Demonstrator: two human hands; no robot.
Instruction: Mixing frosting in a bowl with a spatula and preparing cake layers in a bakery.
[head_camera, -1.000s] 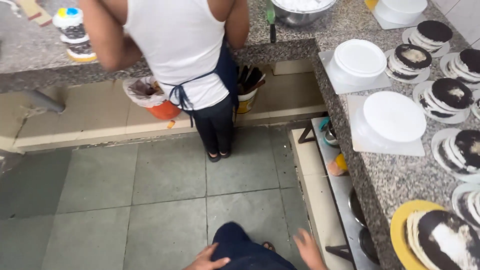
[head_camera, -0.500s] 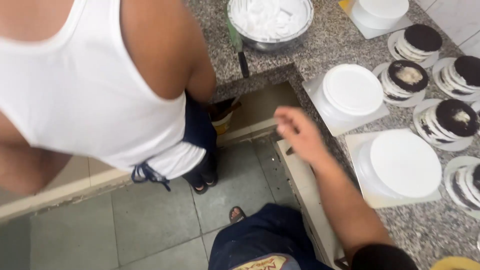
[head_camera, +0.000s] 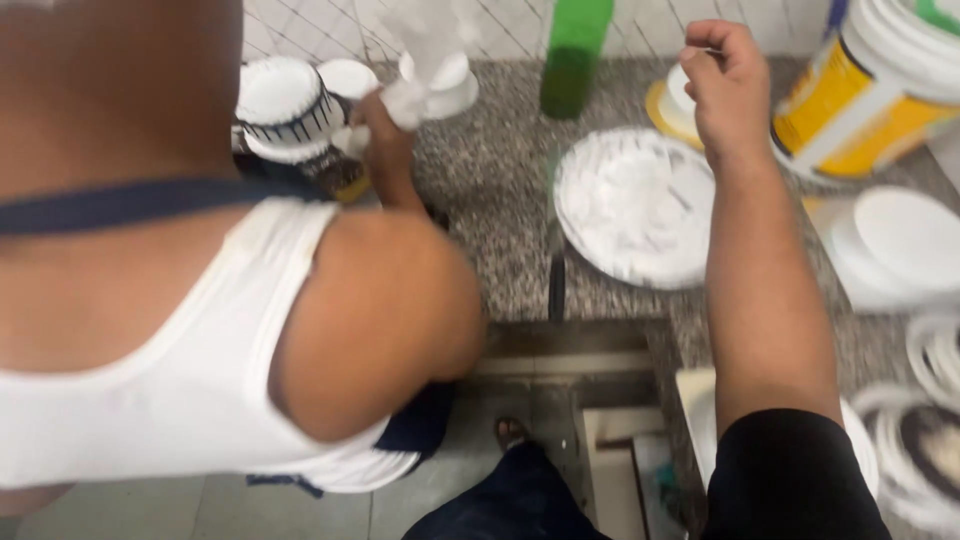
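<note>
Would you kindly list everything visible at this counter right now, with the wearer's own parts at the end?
bowl of white cream: one, metal with white filling, middle of the granite counter.
green bottle: one, green, at the back by the tiled wall.
bucket: one, white and yellow, back right corner.
white lids: several, white, right edge, blurred.
dark-handled tool: one, left of the bowl, kind unclear.
piping bag: one, clear with white filling, in the co-worker's hand.
striped cake: one, white top, back left.
co-worker: one, white vest, dark apron strap, left foreground.
right hand: closed in a fist above the counter, nothing visible in it.
left hand: not in view.
</note>
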